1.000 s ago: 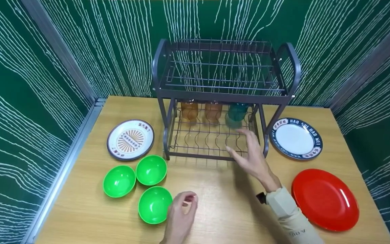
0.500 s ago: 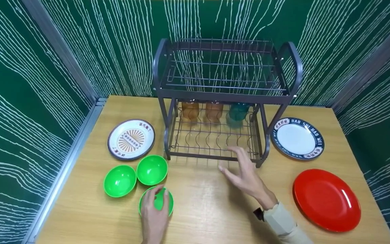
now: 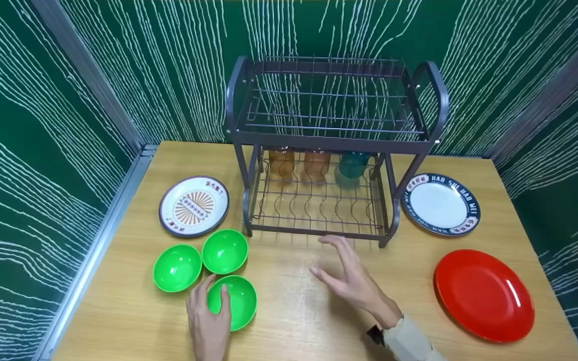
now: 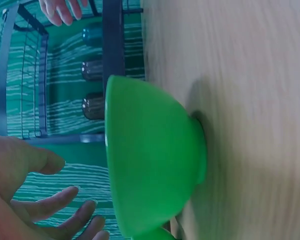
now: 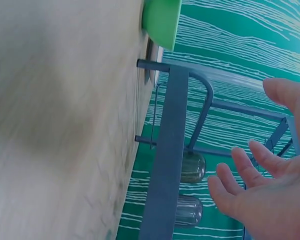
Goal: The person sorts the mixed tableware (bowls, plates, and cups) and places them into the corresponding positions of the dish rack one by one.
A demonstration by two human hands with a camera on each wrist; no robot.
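My left hand (image 3: 207,316) hovers at the left rim of the nearest green bowl (image 3: 241,303), thumb over the bowl and fingers along its outer left side. In the left wrist view the fingers (image 4: 70,215) are spread and apart from the bowl's wall (image 4: 145,155). Two more green bowls (image 3: 177,268) (image 3: 225,251) stand just behind it, all upright. My right hand (image 3: 351,281) is held over the table in front of the rack, holding nothing; its fingers (image 5: 247,167) are parted and loosely bent in the right wrist view.
A dark two-tier dish rack (image 3: 319,233) stands at the back, with two orange glasses (image 3: 282,163) (image 3: 317,164) and a teal glass (image 3: 353,164) on its lower tier. A white patterned plate (image 3: 193,205) lies left, a blue-rimmed plate (image 3: 439,204) and a red plate (image 3: 483,296) right.
My left hand has moved left across the nearest green bowl to its left rim. The right hand has drawn back from the teal glass toward the front of the table.
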